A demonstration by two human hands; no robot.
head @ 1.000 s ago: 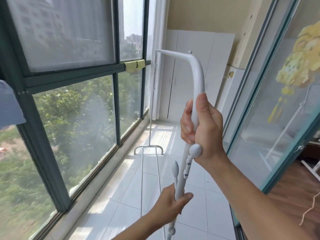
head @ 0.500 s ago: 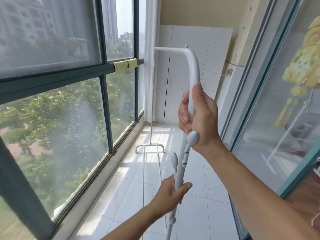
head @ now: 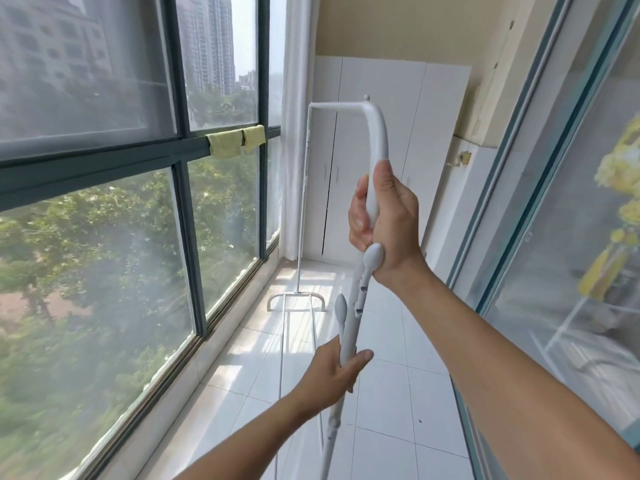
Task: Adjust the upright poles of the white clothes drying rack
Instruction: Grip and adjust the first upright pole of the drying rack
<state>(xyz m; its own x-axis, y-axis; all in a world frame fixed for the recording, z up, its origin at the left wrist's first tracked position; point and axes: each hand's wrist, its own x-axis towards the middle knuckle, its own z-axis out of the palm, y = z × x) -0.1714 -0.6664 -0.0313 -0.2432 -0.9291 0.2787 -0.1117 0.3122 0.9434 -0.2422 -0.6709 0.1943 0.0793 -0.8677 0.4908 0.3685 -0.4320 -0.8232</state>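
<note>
Our hands both grip the near upright pole [head: 355, 317] of the white drying rack: our left hand [head: 334, 370] is wrapped around it low down, thumb across the front, and our right hand [head: 384, 220] is closed tight higher up, just above a rounded white knob [head: 373, 255]. A second knob [head: 340, 308] sits between the two grips. Past them the top bar [head: 337, 105] runs to the far pole [head: 302, 216], whose foot [head: 296, 299] stands on the tiled floor [head: 381, 403] before white cabinets [head: 381, 150]. Yellow cloths [head: 237, 142] hang on the window frame [head: 104, 164].
</note>
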